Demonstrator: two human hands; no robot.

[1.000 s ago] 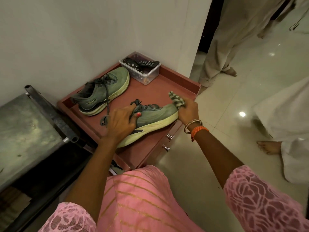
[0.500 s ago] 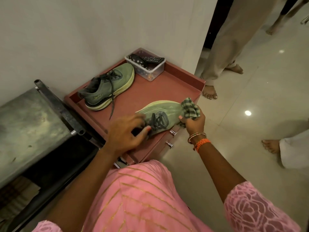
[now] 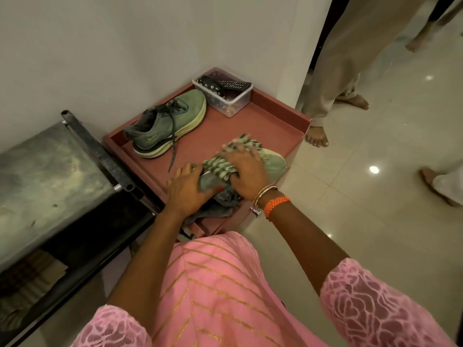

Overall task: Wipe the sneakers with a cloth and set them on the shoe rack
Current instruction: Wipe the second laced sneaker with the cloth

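On the reddish shoe rack (image 3: 275, 113), her left hand (image 3: 186, 190) grips the near green suede sneaker (image 3: 274, 162) while the right hand (image 3: 246, 171) presses a striped green cloth (image 3: 218, 167) flat. She should hold it firm and wipe toe-ward.

A: How much of the near sneaker (image 3: 273, 162) shows?
B: Only its toe and a bit of side; the right hand (image 3: 246, 171), blurred, and the striped cloth (image 3: 220, 167) cover its middle.
A: The heel?
B: Hidden under the left hand (image 3: 186, 190).
A: The plastic box (image 3: 231, 101)?
B: Small contents, unreadable.
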